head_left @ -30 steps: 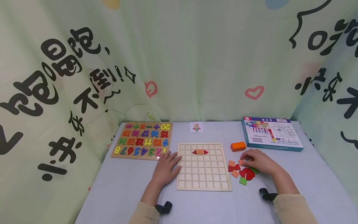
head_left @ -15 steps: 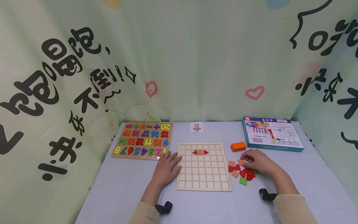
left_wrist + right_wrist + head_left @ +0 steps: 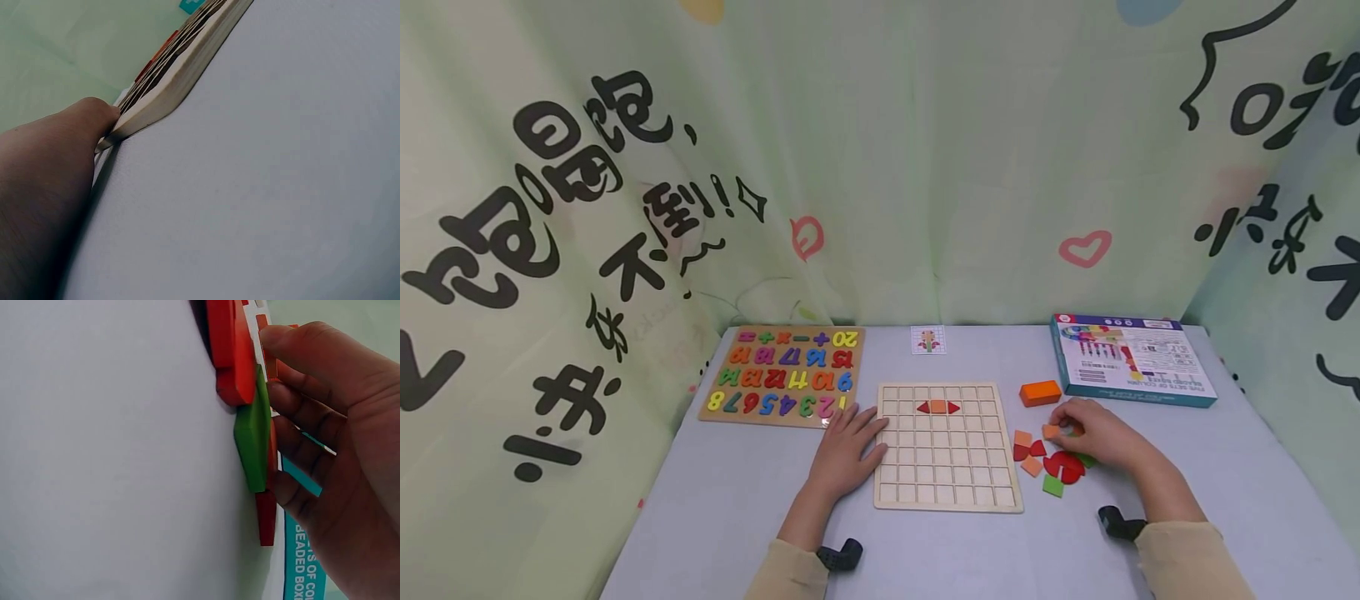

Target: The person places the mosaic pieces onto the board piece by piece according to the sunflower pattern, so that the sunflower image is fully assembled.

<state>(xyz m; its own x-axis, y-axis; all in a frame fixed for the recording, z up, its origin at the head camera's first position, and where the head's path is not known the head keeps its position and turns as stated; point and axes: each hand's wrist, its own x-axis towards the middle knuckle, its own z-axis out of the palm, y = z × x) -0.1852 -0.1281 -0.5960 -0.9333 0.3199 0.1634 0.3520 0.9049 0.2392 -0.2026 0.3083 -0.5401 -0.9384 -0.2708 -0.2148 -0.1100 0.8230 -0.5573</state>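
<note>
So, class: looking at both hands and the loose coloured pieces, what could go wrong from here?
1. The right hand pinches an orange piece among crowded loose pieces; lifting it might nudge neighbours.
2. The left hand only rests at the grid board edge, so the board could slide, shifting the placed red and orange pieces.

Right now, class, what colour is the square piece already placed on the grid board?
Orange square piece, flanked by red triangles; clearest in the head view.

The grid board (image 3: 946, 446) lies mid-table. The number board (image 3: 782, 375) sits to its left, the loose pieces (image 3: 1045, 462) to its right. The box (image 3: 1131, 360) lies behind those pieces.
</note>
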